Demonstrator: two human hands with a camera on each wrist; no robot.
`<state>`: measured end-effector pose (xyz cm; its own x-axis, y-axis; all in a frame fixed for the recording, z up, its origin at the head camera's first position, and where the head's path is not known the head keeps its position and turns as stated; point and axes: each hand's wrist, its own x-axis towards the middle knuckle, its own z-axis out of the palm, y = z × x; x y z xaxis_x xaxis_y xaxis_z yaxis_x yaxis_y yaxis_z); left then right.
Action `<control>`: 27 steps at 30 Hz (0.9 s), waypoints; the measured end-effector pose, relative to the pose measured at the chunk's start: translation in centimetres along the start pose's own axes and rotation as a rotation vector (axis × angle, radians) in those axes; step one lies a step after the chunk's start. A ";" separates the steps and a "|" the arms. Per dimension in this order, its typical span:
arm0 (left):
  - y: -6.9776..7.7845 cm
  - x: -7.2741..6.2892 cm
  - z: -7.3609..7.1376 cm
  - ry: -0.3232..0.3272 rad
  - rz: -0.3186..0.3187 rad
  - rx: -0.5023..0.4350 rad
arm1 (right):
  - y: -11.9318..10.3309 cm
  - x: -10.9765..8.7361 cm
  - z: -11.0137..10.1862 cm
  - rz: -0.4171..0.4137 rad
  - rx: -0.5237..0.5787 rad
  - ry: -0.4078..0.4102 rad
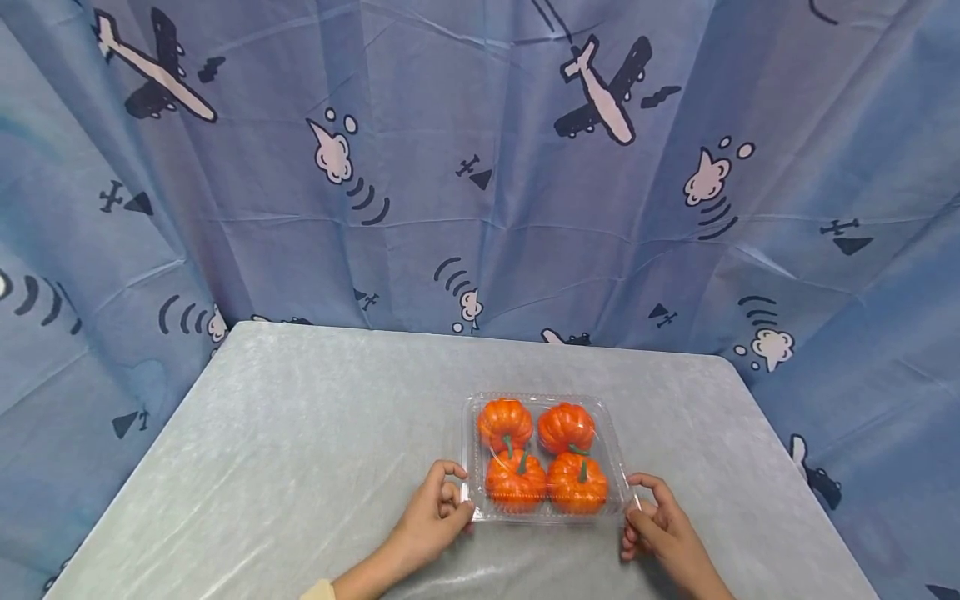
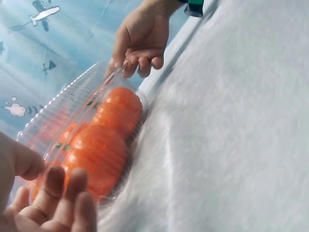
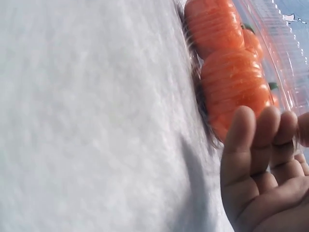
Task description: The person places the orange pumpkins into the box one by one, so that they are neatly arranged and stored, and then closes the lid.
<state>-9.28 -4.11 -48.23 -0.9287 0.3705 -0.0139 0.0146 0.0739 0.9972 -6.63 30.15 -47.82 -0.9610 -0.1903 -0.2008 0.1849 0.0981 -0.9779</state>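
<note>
A clear plastic clamshell box (image 1: 542, 518) stands toward the front of the table, its lid down over several small orange pumpkins (image 1: 577, 485) with green stems. At the box's near left corner, my left hand (image 1: 429, 523) pinches the rim between thumb and index finger. My right hand (image 1: 666, 530) pinches the rim at the near right corner in the same way. Seen from the left wrist, the ribbed side of the box (image 2: 72, 92) lies between both hands. In the right wrist view, the other fingers of my right hand (image 3: 270, 179) curl below the rim, beside a pumpkin (image 3: 234, 84).
A pale grey cloth covers the table (image 1: 300, 433), whose rounded far corners show. Behind it and at both sides hangs a blue curtain (image 1: 420, 167) printed with planes and clouds. A dark green band (image 2: 194, 7) is on the right wrist.
</note>
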 end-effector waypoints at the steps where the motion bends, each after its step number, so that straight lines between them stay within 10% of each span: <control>1: 0.0 0.0 0.1 0.001 0.003 -0.021 | 0.0 0.0 0.1 0.007 0.002 0.009; 9: -0.4 0.1 0.7 0.013 0.025 -0.114 | 0.2 0.0 0.7 -0.048 0.062 0.076; 17: -0.9 0.6 0.9 -0.006 0.069 -0.174 | -0.2 0.3 0.6 0.088 -0.001 0.127; 27: -1.1 0.3 -1.0 -0.064 0.095 0.157 | -0.7 0.0 -1.1 0.110 -0.193 0.062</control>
<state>-9.96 -5.01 -49.25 -0.8948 0.4409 0.0702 0.1636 0.1774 0.9704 -6.97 31.17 -47.06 -0.9491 -0.1082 -0.2959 0.2524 0.3013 -0.9195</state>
